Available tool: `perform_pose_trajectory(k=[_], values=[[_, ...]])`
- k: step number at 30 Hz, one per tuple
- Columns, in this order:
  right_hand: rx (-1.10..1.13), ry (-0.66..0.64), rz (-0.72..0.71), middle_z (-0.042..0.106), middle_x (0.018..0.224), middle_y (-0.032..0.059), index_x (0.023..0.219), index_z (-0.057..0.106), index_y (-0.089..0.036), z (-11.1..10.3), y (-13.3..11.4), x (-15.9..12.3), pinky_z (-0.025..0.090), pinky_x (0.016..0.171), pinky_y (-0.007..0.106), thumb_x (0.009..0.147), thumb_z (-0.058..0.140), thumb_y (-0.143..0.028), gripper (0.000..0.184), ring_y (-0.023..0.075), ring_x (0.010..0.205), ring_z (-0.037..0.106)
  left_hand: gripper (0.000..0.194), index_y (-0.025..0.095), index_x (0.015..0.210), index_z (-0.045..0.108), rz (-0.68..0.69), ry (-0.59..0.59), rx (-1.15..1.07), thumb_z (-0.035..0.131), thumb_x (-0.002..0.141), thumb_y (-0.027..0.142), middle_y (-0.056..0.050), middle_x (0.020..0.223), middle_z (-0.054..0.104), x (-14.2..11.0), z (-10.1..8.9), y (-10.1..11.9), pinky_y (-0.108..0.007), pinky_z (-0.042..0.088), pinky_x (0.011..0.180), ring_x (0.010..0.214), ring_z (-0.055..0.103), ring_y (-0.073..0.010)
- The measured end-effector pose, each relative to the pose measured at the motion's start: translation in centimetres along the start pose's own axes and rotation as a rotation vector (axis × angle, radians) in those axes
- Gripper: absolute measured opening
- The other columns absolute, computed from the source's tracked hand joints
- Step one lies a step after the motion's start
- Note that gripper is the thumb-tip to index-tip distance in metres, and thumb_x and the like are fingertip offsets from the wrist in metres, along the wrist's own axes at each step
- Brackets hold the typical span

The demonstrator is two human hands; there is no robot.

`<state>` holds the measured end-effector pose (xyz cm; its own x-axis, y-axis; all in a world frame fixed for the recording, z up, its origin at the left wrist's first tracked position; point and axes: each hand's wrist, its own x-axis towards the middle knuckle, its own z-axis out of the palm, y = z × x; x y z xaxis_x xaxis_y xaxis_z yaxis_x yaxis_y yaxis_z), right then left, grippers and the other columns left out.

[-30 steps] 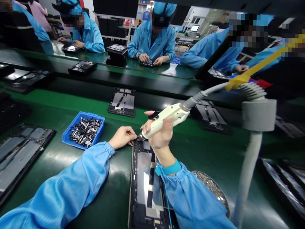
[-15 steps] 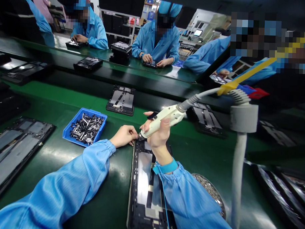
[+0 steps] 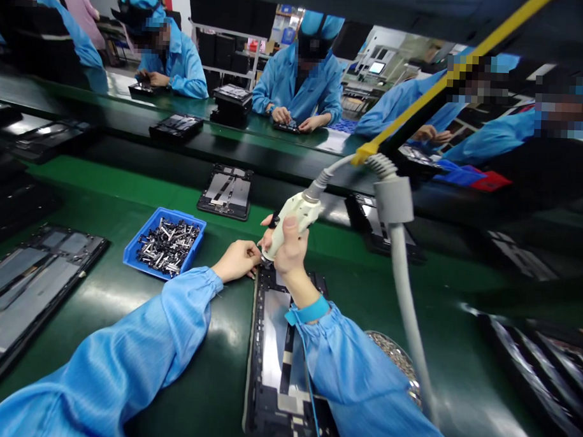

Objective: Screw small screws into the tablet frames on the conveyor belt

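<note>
My right hand [image 3: 290, 250] is wrapped round a pale electric screwdriver [image 3: 298, 215], tilted with its tip down at the top left corner of an opened tablet [image 3: 273, 332]. The tip itself is hidden behind my fingers. My left hand [image 3: 237, 260] is closed at that same corner, its fingertips pressed together; what they pinch, if anything, cannot be made out. Left of that hand stands a blue bin [image 3: 197, 244] full of small black and silver parts [image 3: 169, 246]. A round dish of screws [image 3: 394, 356] is partly hidden behind my right sleeve.
Other opened tablets lie at the left [image 3: 35, 286], behind [image 3: 225, 191] and at the right [image 3: 382, 228]. A thick grey hose [image 3: 408, 299] and a yellow strap [image 3: 419, 108] run right of the screwdriver. Co-workers [image 3: 299, 78] sit across the bench.
The screwdriver's rear end has swung left and more upright, with its cable, hose and yellow strap shifting left too. My left hand has stayed at the tablet's corner.
</note>
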<state>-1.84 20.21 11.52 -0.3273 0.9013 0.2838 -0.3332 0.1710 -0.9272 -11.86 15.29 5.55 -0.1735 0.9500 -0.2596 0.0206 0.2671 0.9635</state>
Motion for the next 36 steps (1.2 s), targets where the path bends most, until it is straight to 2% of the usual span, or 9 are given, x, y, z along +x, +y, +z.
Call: perform_pose_trajectory(k=[8,12,18,23,26,28,32,34,36], values=[[0.084,-0.007,-0.048,0.051,0.04,-0.0055,0.076,0.065,-0.021,-0.5,-0.4,-0.4,0.041,0.04,0.027,0.071,0.066,-0.084,0.064,0.0125,0.034,0.045,0.014,0.014,0.075,0.058,0.031,0.066,0.067,0.067,0.083,0.008,0.005,0.057,0.057,0.2,0.0,-0.3,-0.017,0.05,0.045,0.046,0.058,-0.0094],[0.158,-0.177,-0.128,0.049,0.043,-0.0069,0.085,0.063,-0.023,-1.2,-0.6,-1.1,0.041,0.038,0.031,0.066,0.065,-0.089,0.068,0.0149,0.034,0.044,0.017,0.015,0.072,0.058,0.09,0.124,0.133,0.072,0.082,0.018,0.004,0.057,0.057,0.1,0.1,0.1,-0.017,0.048,0.05,0.052,0.059,-0.0106],[0.192,-0.239,-0.229,0.049,0.043,-0.0043,0.073,0.062,-0.028,-0.4,-0.4,-1.3,0.037,0.036,0.033,0.076,0.073,-0.071,0.044,0.0176,0.033,0.043,0.026,0.015,0.06,0.056,0.182,0.235,0.299,0.078,0.074,0.018,0.003,0.057,0.057,0.0,-0.1,-0.2,-0.022,0.049,0.065,0.062,0.058,-0.0126],[0.318,-0.115,-0.283,0.04,0.04,-0.0054,0.087,0.07,-0.027,-1.9,-5.1,-0.2,0.038,0.039,0.035,0.078,0.047,-0.091,0.069,0.017,0.033,0.037,0.014,0.015,0.065,0.064,0.178,0.273,0.406,0.073,0.075,0.016,0.001,0.06,0.062,0.5,-0.7,0.3,-0.026,0.05,0.066,0.062,0.059,-0.0148],[0.364,-0.1,-0.25,0.038,0.041,-0.0056,0.082,0.07,-0.024,-3.9,-9.2,-1.2,0.04,0.043,0.035,0.071,0.049,-0.097,0.077,0.0153,0.035,0.036,0.004,0.015,0.082,0.07,0.218,0.338,0.461,0.07,0.081,0.019,-0.005,0.082,0.071,-1.6,0.2,0.3,-0.034,0.056,0.081,0.078,0.067,-0.0195],[0.36,-0.117,-0.19,0.04,0.042,-0.0051,0.085,0.073,-0.023,-5.4,-11.1,-3.1,0.037,0.042,0.034,0.065,0.058,-0.097,0.078,0.0146,0.036,0.035,0.019,0.017,0.104,0.071,0.4,0.32,0.57,0.068,0.087,0.023,-0.012,0.108,0.073,-4.8,2.0,-1.4,-0.041,0.055,0.097,0.101,0.069,-0.0248],[0.29,-0.061,-0.06,0.043,0.044,-0.0002,0.087,0.078,-0.029,-8.9,-12.3,-8.0,0.033,0.042,0.038,0.054,0.061,-0.101,0.081,0.0184,0.039,0.037,0.03,0.029,0.124,0.07,1.193,0.007,1.102,0.063,0.095,0.026,-0.006,0.133,0.073,-12.3,6.9,-8.3,-0.046,0.056,0.106,0.12,0.068,-0.0287],[0.273,-0.022,0.029,0.044,0.043,0.0037,0.087,0.079,-0.035,-10.8,-12.1,-10.2,0.031,0.042,0.042,0.049,0.059,-0.103,0.08,0.022,0.04,0.039,0.031,0.029,0.127,0.071,1.344,0.034,1.337,0.058,0.099,0.025,-0.002,0.144,0.068,-14.2,8.3,-10.5,-0.046,0.057,0.106,0.125,0.067,-0.0298],[0.262,-0.066,0.145,0.046,0.044,0.0059,0.091,0.081,-0.035,-12.5,-11.6,-11.9,0.033,0.043,0.043,0.046,0.063,-0.101,0.082,0.0241,0.041,0.042,0.039,0.022,0.138,0.066,1.247,0.067,1.485,0.052,0.102,0.029,-0.005,0.154,0.058,-13.8,8.4,-10.3,-0.05,0.054,0.111,0.135,0.061,-0.0337]])
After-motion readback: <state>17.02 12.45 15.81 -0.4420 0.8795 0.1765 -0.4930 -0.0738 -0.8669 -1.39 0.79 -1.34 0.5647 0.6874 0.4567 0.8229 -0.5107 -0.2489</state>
